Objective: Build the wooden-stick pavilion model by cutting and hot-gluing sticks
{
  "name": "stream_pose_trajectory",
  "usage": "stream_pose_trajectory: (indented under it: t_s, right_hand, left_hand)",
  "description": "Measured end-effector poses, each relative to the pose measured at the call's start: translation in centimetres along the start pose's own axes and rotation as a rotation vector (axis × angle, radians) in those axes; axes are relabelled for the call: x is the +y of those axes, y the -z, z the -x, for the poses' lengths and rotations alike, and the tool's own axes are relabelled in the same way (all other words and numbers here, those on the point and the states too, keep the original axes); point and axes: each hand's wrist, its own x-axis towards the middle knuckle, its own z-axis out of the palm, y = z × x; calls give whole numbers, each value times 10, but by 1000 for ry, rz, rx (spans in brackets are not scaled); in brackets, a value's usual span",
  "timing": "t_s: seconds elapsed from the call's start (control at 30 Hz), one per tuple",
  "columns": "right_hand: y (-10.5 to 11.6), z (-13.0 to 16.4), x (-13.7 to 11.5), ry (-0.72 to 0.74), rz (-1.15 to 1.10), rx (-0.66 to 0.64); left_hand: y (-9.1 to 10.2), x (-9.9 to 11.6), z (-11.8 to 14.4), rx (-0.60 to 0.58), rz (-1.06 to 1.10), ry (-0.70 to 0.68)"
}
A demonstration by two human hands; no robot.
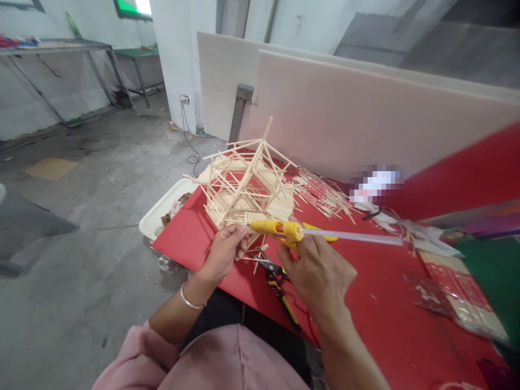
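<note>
Stick model (248, 174), red tabletop (374, 271), seemingly concrete floor (122, 287)

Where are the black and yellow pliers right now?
In the head view, the pliers lie just left of the right hand, near the close edge of the red tabletop, beside some wooden sticks.

Two large pale boards (365, 119) leaned upright, one overlapping the other, with a grey metal bar (236, 119) near their left end. Beside them rose a white column (179, 59) bearing a socket (184, 99), from which dark cords ran down to the grey concrete floor (117, 138). Farther left, a flat tan sheet (52, 168) lay on that floor. Against the back wall stood a long metal-legged table (87, 44), a green bottle (72, 24) near its far edge, and a smaller green-topped table (132, 52).
</note>
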Motion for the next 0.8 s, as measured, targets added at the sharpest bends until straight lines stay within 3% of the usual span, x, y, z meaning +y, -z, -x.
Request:
stream_pose_trajectory:
  t_s: [0.33, 0.8]
  right_hand:
    - [5, 6, 13, -121, -137, 115]
    - [0, 13, 16, -114, -233, 150]
  left_hand:
    - [-6, 3, 0, 29, -10, 16]
    - [-9, 7, -2, 37, -13, 40]
